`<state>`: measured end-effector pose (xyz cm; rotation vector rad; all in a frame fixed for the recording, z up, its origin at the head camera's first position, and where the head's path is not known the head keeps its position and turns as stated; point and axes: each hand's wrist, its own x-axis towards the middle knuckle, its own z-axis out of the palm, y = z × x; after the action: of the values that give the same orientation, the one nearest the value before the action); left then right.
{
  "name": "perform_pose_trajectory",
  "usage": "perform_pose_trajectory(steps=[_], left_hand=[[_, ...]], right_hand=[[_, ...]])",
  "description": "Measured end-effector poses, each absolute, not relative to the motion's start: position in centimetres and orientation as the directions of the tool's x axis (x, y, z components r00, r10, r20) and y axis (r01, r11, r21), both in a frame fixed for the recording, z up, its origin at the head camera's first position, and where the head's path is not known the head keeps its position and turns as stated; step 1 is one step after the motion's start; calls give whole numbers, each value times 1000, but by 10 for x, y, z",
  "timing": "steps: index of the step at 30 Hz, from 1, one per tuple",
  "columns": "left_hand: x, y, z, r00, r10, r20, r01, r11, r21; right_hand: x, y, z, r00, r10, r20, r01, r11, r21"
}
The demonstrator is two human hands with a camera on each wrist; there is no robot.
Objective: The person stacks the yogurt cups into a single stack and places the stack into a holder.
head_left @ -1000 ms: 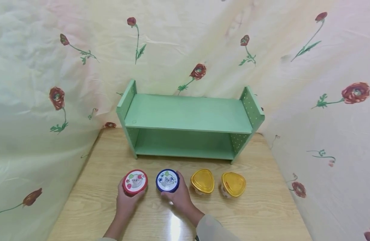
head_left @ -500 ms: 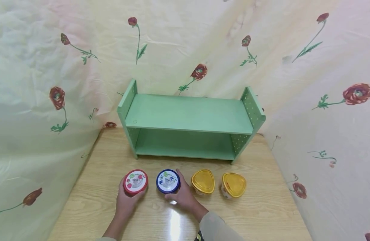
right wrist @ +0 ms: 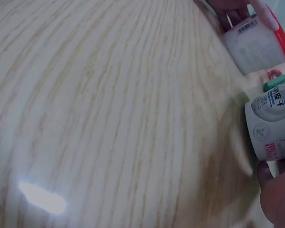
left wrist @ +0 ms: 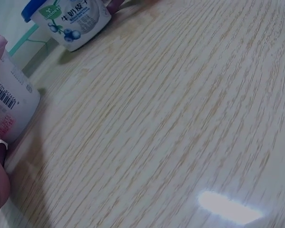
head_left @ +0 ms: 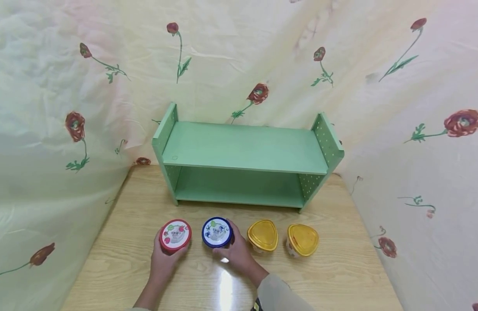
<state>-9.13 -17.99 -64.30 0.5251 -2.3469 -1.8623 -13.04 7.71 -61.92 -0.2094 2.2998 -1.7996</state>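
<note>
A red-lidded yogurt tub (head_left: 175,234) stands on the table, and my left hand (head_left: 163,261) grips it from its near side, thumb to the right. To its right is a blue-lidded yogurt tub (head_left: 217,232); my right hand (head_left: 239,255) holds that one round its right and near sides. In the left wrist view the blue-lidded tub (left wrist: 78,21) shows blueberries on its white wall. The right wrist view has both tubs at its right edge, the red-lidded one (right wrist: 257,46) above the blue-lidded one (right wrist: 274,124). Most of the fingers behind the tubs are hidden.
A green two-tier shelf (head_left: 244,147) stands behind the tubs. Right of my right hand are two cups with gold three-sided lids, one nearer (head_left: 263,235) and one farther (head_left: 303,240). Flower-printed cloth (head_left: 223,56) encloses the wooden table (head_left: 340,276) at the back and sides.
My right hand and forearm have shifted slightly right, its thumb moving back along the blue-lidded tub. The left hand keeps its grip on the red-lidded tub; both tubs have barely moved.
</note>
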Motion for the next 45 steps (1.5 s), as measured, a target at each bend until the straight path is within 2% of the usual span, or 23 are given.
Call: perform_pose_trajectory(steps=[15, 30, 38, 45], left_hand=[[-91, -180, -645, -937, -323, -132, -201, 192, 961], [-92, -180, -644, -938, -319, -136, -202, 185, 962], [-91, -180, -648, -945, -326, -26, -94, 194, 976], [-90, -177, -651, -948, -316, -34, -109, 223, 969]], right_hand=[[-134, 58, -586, -959, -277, 53, -119, 225, -967], [-148, 30, -548, -925, -364, 104, -193, 219, -957], [-152, 6, -544, -901, -421, 103, -199, 191, -961], [-154, -12, -547, -875, -476, 85, -193, 184, -964]])
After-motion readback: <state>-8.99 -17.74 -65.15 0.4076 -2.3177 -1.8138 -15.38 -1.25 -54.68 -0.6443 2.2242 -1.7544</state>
